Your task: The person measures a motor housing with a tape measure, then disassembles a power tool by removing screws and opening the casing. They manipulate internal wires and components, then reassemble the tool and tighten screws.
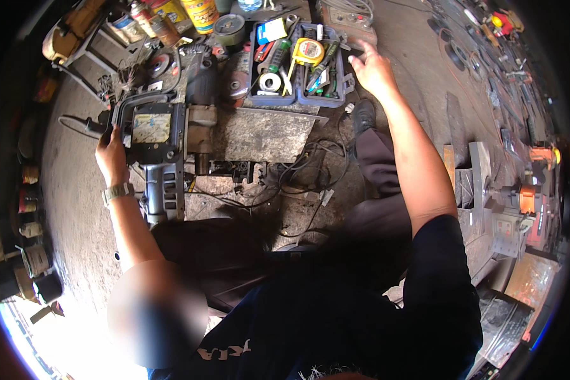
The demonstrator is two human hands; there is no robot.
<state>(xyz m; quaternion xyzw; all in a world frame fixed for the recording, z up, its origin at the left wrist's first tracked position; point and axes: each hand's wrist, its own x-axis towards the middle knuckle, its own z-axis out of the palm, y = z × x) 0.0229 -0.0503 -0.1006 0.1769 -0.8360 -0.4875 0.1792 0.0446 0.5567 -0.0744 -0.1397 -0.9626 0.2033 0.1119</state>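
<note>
My left hand (pixel 112 157), with a watch on the wrist, grips the black handle at the left end of a big grey power tool (pixel 161 136) that lies on the concrete floor. My right hand (pixel 371 68) is stretched far forward with fingers apart and nothing in it. It hovers just right of a blue tool tray (pixel 343 83). In the tray lie a yellow tape measure (pixel 309 50), screwdrivers and other small hand tools.
A grey metal plate (pixel 262 134) lies between the tool and my dark shoe (pixel 363 116). Black cables (pixel 304 168) trail across the floor. Spray cans and tins (pixel 199 12) stand at the back. Metal parts and orange machines (pixel 527 197) crowd the right side.
</note>
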